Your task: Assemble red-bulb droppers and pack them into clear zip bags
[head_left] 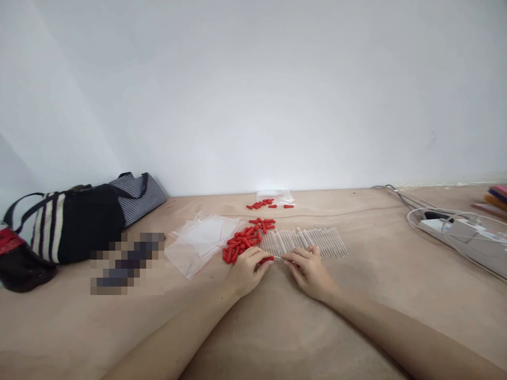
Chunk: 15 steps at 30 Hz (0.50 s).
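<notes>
My left hand (249, 269) is closed on a red piece (267, 259) that pokes out between its fingertips. My right hand (309, 270) pinches a thin clear stick (279, 258), whose left end meets the red piece. Just behind my left hand lies a pile of red pieces (240, 244), shaped like small bulbs with narrow necks. Beyond my right hand, several clear sticks (328, 241) lie side by side in a row. Clear plastic bags (206, 235) with red seal lines are spread to the left of the pile.
Several red pieces (263, 203) lie near a clear bag (277, 197) by the wall. Black bag (87, 219), dark bottle (24, 264) and a blurred-out object (129, 264) stand or lie left. At right are a white power strip (463, 237) with cables and colored items (497, 198).
</notes>
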Tool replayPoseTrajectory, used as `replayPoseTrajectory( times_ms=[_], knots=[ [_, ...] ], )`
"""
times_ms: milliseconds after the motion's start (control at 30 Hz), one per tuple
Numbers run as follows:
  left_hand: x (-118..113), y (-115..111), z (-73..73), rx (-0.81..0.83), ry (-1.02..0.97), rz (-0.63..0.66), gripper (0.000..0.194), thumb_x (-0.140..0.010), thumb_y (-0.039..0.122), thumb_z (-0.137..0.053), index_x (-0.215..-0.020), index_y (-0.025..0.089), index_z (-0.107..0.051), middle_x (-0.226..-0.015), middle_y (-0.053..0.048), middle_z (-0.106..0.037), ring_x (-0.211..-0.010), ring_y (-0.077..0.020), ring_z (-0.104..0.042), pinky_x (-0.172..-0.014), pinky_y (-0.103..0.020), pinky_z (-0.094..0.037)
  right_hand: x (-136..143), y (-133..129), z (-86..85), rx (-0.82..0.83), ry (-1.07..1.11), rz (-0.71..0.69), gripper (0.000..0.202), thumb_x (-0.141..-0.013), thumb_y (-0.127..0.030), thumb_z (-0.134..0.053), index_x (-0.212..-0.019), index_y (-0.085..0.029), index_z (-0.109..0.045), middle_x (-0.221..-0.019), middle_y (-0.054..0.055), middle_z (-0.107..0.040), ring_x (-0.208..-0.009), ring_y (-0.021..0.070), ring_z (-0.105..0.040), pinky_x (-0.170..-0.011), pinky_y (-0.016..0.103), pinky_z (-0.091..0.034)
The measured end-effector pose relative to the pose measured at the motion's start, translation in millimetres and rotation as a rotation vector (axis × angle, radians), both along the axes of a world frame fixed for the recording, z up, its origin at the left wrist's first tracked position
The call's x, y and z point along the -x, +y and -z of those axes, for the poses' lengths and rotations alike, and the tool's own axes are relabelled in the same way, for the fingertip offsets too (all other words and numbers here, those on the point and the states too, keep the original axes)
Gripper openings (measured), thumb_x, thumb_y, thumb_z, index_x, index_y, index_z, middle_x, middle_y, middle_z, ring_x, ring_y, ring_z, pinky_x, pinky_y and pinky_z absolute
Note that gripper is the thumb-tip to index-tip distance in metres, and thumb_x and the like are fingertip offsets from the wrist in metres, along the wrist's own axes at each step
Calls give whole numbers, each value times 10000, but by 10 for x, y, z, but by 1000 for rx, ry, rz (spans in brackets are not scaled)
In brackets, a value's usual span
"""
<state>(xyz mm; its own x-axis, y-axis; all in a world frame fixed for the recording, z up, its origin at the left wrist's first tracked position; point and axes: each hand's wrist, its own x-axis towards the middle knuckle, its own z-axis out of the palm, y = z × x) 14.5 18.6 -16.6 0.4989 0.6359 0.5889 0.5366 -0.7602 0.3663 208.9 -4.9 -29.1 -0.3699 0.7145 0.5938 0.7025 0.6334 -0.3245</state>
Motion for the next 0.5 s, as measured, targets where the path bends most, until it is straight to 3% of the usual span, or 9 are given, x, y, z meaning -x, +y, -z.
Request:
replayPoseTrajectory(
  times_ms=[500],
  knots=[
    [14,-39,-22,65,36,61,140,-850,183,-425,-826,173,-563,-774,-32,-585,-730,-143,-554,-669,-250,-450,40,-43,-34,-52,-46,-37,289,-837,-126,-384,-979,-232,-612,-751,14,-626,-672,114,-523,-709,309,-229]
  ],
)
